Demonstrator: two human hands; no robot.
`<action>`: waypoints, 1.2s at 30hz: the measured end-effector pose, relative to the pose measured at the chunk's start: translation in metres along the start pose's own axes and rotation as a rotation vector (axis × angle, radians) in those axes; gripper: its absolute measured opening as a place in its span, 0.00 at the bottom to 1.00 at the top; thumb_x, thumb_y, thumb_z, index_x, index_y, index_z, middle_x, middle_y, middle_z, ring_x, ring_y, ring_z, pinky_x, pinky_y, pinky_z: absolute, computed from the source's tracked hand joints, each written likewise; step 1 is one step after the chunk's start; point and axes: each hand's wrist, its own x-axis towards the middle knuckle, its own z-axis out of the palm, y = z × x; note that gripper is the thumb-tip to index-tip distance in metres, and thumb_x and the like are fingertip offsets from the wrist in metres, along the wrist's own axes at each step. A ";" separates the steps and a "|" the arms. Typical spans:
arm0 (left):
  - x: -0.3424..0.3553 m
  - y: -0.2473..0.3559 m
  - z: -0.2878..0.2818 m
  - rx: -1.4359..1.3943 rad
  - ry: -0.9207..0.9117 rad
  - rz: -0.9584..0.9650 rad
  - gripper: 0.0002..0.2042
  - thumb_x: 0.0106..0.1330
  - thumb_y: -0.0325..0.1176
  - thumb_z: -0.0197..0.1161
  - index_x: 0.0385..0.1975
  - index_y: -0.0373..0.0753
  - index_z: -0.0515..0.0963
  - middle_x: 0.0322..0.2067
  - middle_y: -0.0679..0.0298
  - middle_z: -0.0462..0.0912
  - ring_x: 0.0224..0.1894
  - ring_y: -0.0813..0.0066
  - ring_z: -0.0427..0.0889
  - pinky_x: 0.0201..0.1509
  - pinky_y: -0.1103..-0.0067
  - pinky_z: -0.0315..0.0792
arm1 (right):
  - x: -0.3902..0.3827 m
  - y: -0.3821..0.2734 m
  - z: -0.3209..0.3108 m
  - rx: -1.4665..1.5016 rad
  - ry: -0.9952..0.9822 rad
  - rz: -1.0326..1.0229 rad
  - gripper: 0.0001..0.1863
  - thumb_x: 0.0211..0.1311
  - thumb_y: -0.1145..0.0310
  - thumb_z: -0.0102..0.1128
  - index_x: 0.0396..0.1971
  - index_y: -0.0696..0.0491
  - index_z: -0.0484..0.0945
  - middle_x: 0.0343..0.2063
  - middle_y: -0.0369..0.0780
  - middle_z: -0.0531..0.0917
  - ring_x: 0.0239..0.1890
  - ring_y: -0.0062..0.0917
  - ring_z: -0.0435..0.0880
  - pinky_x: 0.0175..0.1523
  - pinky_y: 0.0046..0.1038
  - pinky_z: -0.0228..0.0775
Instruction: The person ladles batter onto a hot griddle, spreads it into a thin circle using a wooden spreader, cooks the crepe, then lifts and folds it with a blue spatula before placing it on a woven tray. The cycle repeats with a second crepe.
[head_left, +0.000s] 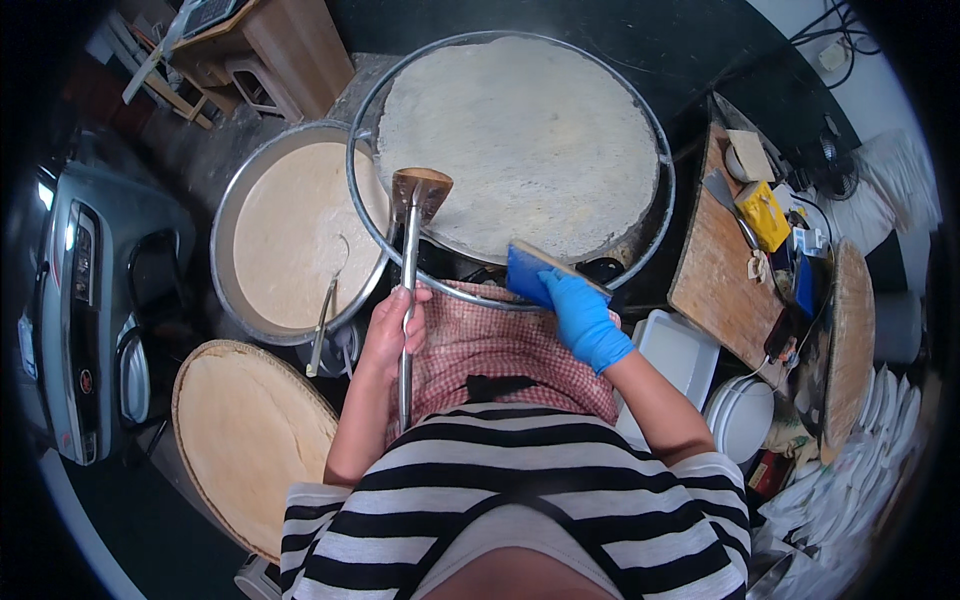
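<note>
A large round griddle, ringed by a metal hoop [663, 150], carries a pale thin pancake [520, 140] that covers most of its top. My bare left hand [392, 328] is closed round the long metal handle of a scraper [412, 235]. Its wide, brown-stained blade stands upright over the griddle's near left edge. On my right hand [588, 322] is a blue glove, and its fingers grip a flat blue spreader [528, 274] with a pale edge. That spreader lies at the near right rim, close to the pancake's edge.
Left of the griddle stands a metal basin [222, 235] of beige batter [290, 235], a ladle [322, 325] in it. Nearer lies a round tray of flat pancakes [250, 440]. At right are a wooden board [725, 270] with small items, a white tub [675, 350] and plastic-wrapped stacks [860, 470].
</note>
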 end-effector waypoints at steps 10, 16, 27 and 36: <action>-0.008 -0.001 -0.012 -0.002 0.029 0.016 0.17 0.69 0.44 0.42 0.38 0.35 0.70 0.12 0.72 0.60 0.09 0.85 0.57 0.11 0.87 0.53 | 0.004 0.020 -0.069 0.104 0.165 0.169 0.25 0.43 0.80 0.53 0.47 0.54 0.70 0.38 0.52 0.75 0.42 0.46 0.74 0.47 0.40 0.66; -0.003 -0.001 -0.009 0.009 0.049 0.017 0.16 0.69 0.45 0.42 0.37 0.37 0.70 0.12 0.72 0.60 0.08 0.85 0.57 0.11 0.87 0.54 | -0.002 -0.003 -0.062 0.181 -0.173 0.004 0.26 0.42 0.81 0.53 0.47 0.52 0.71 0.40 0.53 0.76 0.43 0.48 0.74 0.48 0.38 0.68; -0.005 -0.003 -0.022 -0.069 0.057 0.164 0.15 0.69 0.44 0.44 0.36 0.38 0.70 0.12 0.73 0.60 0.09 0.86 0.56 0.11 0.87 0.53 | 0.033 0.159 -0.105 0.162 0.321 0.291 0.22 0.46 0.78 0.53 0.46 0.54 0.73 0.38 0.53 0.77 0.42 0.47 0.75 0.47 0.35 0.67; 0.002 -0.004 -0.015 -0.033 0.072 0.144 0.13 0.69 0.41 0.43 0.38 0.39 0.70 0.12 0.74 0.59 0.08 0.88 0.55 0.11 0.88 0.53 | 0.000 0.127 -0.063 -0.014 0.195 0.203 0.24 0.43 0.81 0.52 0.46 0.54 0.72 0.37 0.50 0.76 0.40 0.45 0.75 0.46 0.38 0.68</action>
